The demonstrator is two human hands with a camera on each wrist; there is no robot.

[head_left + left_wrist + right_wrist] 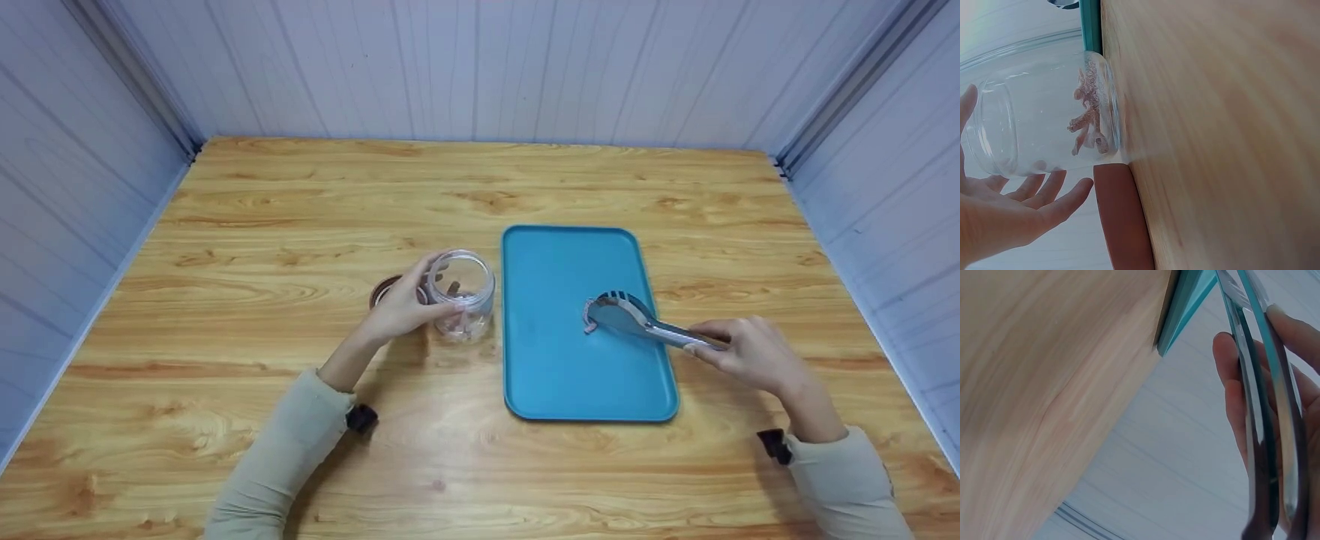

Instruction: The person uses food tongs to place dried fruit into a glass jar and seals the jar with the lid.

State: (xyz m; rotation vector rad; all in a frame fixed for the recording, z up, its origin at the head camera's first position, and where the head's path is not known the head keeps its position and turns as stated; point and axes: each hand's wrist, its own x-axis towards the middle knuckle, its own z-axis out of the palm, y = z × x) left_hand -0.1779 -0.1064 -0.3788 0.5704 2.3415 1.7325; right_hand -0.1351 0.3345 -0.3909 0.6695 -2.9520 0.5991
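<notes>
A clear jar (pixel 477 319) stands upright on the table, and my left hand (pixel 399 309) holds it near the rim with fingers and thumb around its side. Several small reddish-brown pieces (pixel 1094 115) lie at the bottom of the jar in the left wrist view. My right hand (pixel 754 352) grips a pair of metal tongs (pixel 667 334) by the handles. The heads of the tongs are over a blue tray (pixel 577 394), right at a small curved pinkish piece (pixel 588 316). In the right wrist view, the two arms of the tongs (pixel 1261 422) stand a little apart.
A brown lid (pixel 1120 216) lies on the table just left of the jar, partly hidden by my left hand in the head view. The tray's raised rim is close to the jar's right side. Pale panel walls (pixel 480 71) enclose the wooden table (pixel 300 187).
</notes>
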